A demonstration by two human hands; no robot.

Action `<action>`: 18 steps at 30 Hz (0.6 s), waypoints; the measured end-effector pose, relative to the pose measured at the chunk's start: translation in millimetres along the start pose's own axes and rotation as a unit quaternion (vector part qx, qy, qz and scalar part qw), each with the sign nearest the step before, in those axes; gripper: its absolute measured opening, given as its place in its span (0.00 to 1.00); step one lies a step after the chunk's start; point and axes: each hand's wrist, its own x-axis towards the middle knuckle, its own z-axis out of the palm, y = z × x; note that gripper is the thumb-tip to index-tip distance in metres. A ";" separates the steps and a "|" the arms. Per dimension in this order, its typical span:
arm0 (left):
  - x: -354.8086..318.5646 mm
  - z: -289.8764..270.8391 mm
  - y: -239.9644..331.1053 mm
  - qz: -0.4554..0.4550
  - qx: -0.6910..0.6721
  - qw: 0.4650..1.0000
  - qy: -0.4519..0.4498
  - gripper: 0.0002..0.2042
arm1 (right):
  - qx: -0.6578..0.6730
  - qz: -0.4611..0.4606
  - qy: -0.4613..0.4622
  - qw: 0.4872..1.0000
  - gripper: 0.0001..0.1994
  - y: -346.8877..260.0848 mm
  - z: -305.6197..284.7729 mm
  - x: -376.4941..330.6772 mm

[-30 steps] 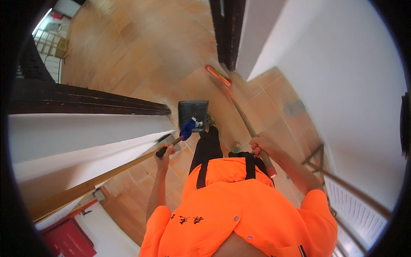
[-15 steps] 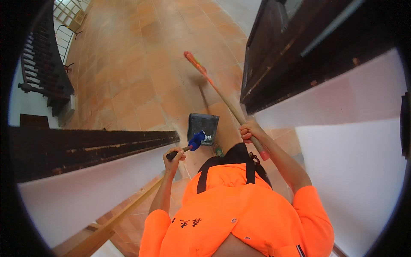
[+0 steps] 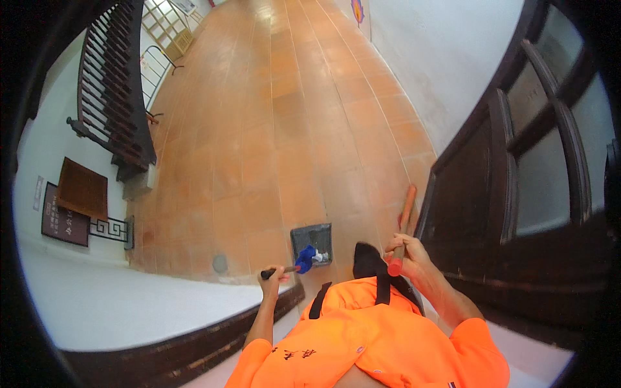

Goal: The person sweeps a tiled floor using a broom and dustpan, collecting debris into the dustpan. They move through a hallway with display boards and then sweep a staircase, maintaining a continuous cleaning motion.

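Observation:
My left hand (image 3: 277,275) is closed round the dark-tipped handle of a dustpan (image 3: 299,240). The black pan is low over or on the tiled floor; I cannot tell whether it touches. Bright blue material (image 3: 305,258) hangs where the handle meets the pan, and some small whitish bits (image 3: 319,257) lie inside. My right hand (image 3: 409,254) grips the wooden shaft of a broom (image 3: 408,204), near its red end cap. Its orange far end points away from me, beside the dark door, and looks narrow from here; my hand partly hides the shaft.
A dark wooden door with glass panes (image 3: 479,187) stands close on my right. Reddish floor tiles (image 3: 291,142) stretch ahead along a white wall (image 3: 414,58). To the left are a dark staircase (image 3: 113,84), a sign board (image 3: 58,223) and a low dark-based white wall.
My view has swung forward past the doorway. The broom's far end has come from far ahead to close by the right door. The dustpan stays in front of my left hand.

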 end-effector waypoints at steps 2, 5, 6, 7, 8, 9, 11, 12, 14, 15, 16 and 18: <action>38.6 25.2 71.3 -0.031 -0.017 0.999 0.041 0.06 | 0.018 -0.016 0.003 1.000 0.06 -33.1 71.0 24.2; 78.3 26.9 160.2 -0.014 -0.043 0.997 0.058 0.05 | -0.052 -0.032 0.059 0.996 0.06 -46.7 202.0 31.5; 88.5 25.8 180.3 -0.004 -0.057 0.996 0.074 0.04 | -0.058 -0.052 0.094 0.992 0.05 -41.9 251.9 27.4; 99.6 22.5 199.6 -0.005 -0.064 0.994 0.089 0.04 | -0.055 -0.058 0.082 0.993 0.05 -45.7 273.8 45.4; 119.2 22.6 218.0 -0.010 -0.068 0.993 0.098 0.04 | -0.046 -0.067 0.074 0.994 0.06 -49.9 297.9 66.5; 138.2 19.1 240.2 -0.007 -0.081 0.991 0.111 0.04 | -0.035 -0.076 0.074 0.994 0.05 -46.2 333.3 81.5; 155.4 -27.1 234.5 -0.018 -0.075 0.991 0.110 0.05 | -0.010 -0.072 0.100 0.992 0.03 -4.0 331.7 102.2; 163.7 -55.5 226.5 -0.022 -0.074 0.991 0.112 0.05 | 0.000 -0.066 0.112 0.992 0.02 20.2 326.2 111.7; 211.5 -76.2 195.0 -0.021 -0.072 0.994 0.079 0.05 | 0.046 -0.113 0.099 0.988 0.04 36.7 269.2 145.2; 248.9 -72.6 185.8 -0.011 -0.074 0.995 0.067 0.05 | 0.046 -0.121 0.103 0.986 0.09 27.2 239.7 177.6; 283.9 -63.4 183.0 -0.002 -0.080 0.995 0.060 0.05 | 0.041 -0.126 0.107 0.985 0.14 16.0 232.5 207.1; 326.0 -68.5 186.7 0.000 -0.091 0.993 0.077 0.04 | 0.103 -0.154 0.212 0.960 0.15 22.4 269.2 223.5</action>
